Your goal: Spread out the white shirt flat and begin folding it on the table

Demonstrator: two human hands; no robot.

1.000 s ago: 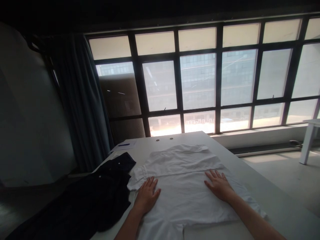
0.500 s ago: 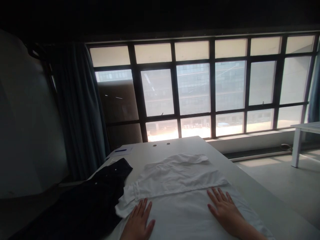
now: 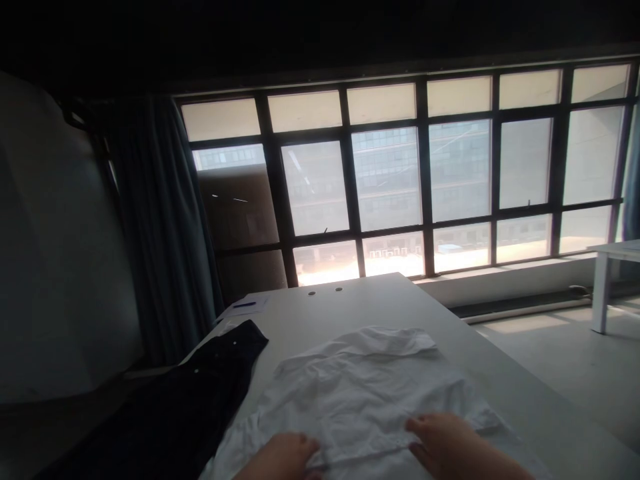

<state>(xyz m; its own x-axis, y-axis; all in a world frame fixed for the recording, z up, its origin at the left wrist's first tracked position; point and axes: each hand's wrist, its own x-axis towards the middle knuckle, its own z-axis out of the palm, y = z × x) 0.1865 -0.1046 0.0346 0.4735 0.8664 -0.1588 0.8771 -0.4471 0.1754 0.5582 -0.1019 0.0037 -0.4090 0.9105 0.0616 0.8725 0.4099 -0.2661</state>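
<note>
A white shirt lies wrinkled across the table, its folded edge running between my hands. My left hand is at the bottom of the view, fingers curled onto the cloth near that edge. To the right, my right hand pinches the same edge between thumb and fingers. Some fingertips of the left hand are cut off by the lower border. Beside the shirt on the left is a dark garment with small white dots like buttons; neither hand touches it.
The white table reaches toward the windows and has two round holes near its far end. A paper sheet with a blue pen lies at the far left. A curtain hangs beyond. Another white table stands at right.
Both hands have gone from lying flat and spread on the shirt to gripping its folded edge. That edge and the shirt's upper part have come nearer to me.
</note>
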